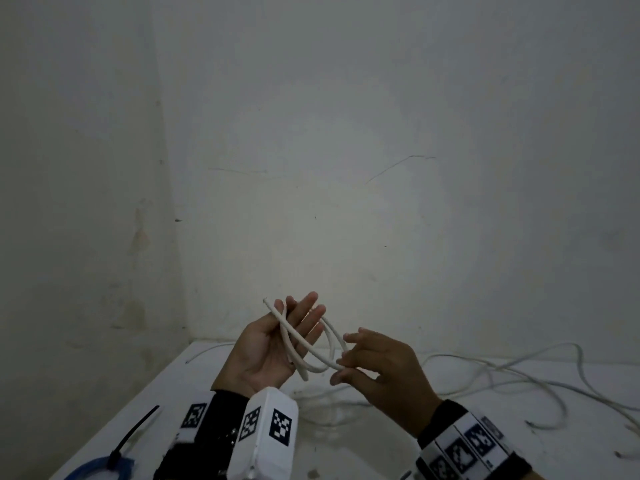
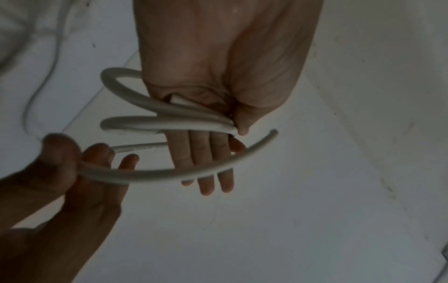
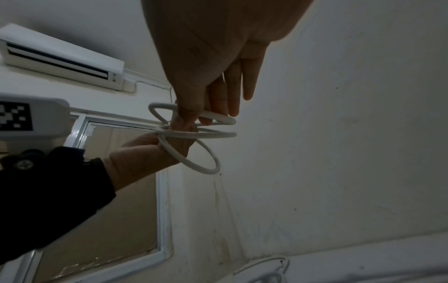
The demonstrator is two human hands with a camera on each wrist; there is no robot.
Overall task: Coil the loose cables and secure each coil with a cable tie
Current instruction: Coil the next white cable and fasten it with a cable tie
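Observation:
A short white cable (image 1: 302,370) is wound into loose loops held up above the white table (image 1: 381,448). My left hand (image 1: 263,351) is palm up with its fingers straight, and its thumb pins the loops (image 2: 169,122) against the palm. One free cable end sticks out past the left fingers. My right hand (image 1: 381,368) pinches the outer strand (image 2: 169,174) between thumb and forefinger, just right of the left hand. In the right wrist view the loops (image 3: 206,168) hang between the right hand (image 3: 206,47) and the left hand (image 3: 145,153).
Loose white cables (image 1: 519,375) sprawl over the right side of the table. A black cable tie (image 1: 133,433) wraps a blue coil (image 1: 100,467) at the near left corner. Walls close the table off at the back and left.

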